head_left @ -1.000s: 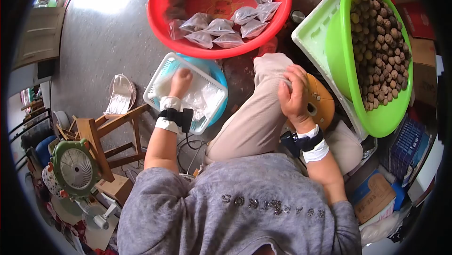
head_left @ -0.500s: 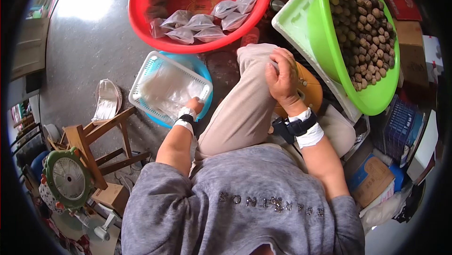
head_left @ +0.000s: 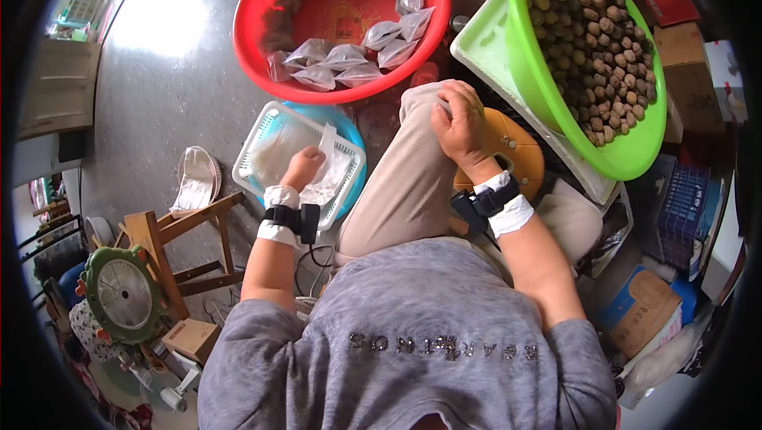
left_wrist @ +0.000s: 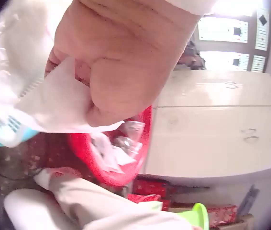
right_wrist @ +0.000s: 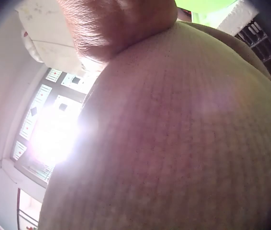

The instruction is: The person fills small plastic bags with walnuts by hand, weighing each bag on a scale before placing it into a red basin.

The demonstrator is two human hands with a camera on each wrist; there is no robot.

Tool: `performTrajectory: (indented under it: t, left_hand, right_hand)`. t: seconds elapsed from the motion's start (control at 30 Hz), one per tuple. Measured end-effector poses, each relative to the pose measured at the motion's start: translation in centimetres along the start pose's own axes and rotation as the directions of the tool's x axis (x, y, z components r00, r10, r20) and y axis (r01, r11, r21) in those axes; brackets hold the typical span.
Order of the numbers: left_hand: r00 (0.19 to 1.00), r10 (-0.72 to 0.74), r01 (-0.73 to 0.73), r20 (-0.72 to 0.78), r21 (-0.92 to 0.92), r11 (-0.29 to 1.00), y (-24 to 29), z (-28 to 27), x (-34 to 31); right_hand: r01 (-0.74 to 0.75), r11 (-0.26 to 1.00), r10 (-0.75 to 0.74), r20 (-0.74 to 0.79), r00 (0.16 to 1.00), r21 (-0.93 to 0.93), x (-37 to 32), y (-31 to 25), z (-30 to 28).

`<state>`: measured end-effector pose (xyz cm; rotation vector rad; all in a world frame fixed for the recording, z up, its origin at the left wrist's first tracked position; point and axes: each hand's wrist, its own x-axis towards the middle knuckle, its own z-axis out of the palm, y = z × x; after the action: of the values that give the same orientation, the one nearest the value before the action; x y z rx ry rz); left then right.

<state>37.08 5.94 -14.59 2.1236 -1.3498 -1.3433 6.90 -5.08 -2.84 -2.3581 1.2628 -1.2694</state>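
My left hand (head_left: 302, 167) is over a white plastic basket (head_left: 347, 143) that sits in a light-blue basin (head_left: 337, 117). Curled fingers and thumb pinch a thin, whitish plastic bag (left_wrist: 61, 103), which hangs as a folded sheet in the left wrist view. More thin clear bags (head_left: 270, 156) lie in the basket. My right hand (head_left: 460, 122) rests on the raised knee, its fingers relaxed over the beige trousers (right_wrist: 173, 129) and holding nothing. The right wrist view shows only part of that hand, against the ribbed cloth.
Ahead, a red basin (head_left: 341, 95) contains several filled clear bags (head_left: 345, 57). On the right, a tilted green basin (head_left: 520, 49) full of walnuts (head_left: 603, 49) leans over a white foam box (head_left: 484, 41). A wooden stool (head_left: 147, 239) and green fan (head_left: 123, 291) are at the left.
My left hand went from over the basket to its near right rim, then back over the basket's middle, now with a bag between its fingers. The right hand stays on the knee.
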Motion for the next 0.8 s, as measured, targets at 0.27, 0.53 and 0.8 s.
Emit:
performTrajectory:
  t: [0.27, 0.53, 0.8]
  left_hand:
    - [0.929, 0.344, -0.136, 0.135, -0.742, 0.657, 18.6, -5.0, -6.5]
    - [0.607, 0.745, -0.026, 0.276, -0.93, 0.366, 30.4, -2.6, -10.9]
    - [0.638, 0.694, -0.096, 0.333, -0.861, 0.5, 33.1, 2.5, -11.3]
  right_hand:
    - [-0.307, 0.905, 0.323, -0.004, 0.947, 0.295, -1.5, -0.5, -1.8]
    - [-0.429, -0.363, 0.442, 0.558, 0.702, 0.827, -3.7, -2.4, -10.5]
    - [-0.22, -0.214, 0.533, 0.303, 0.79, 0.952, -7.2, -1.8, -20.7]
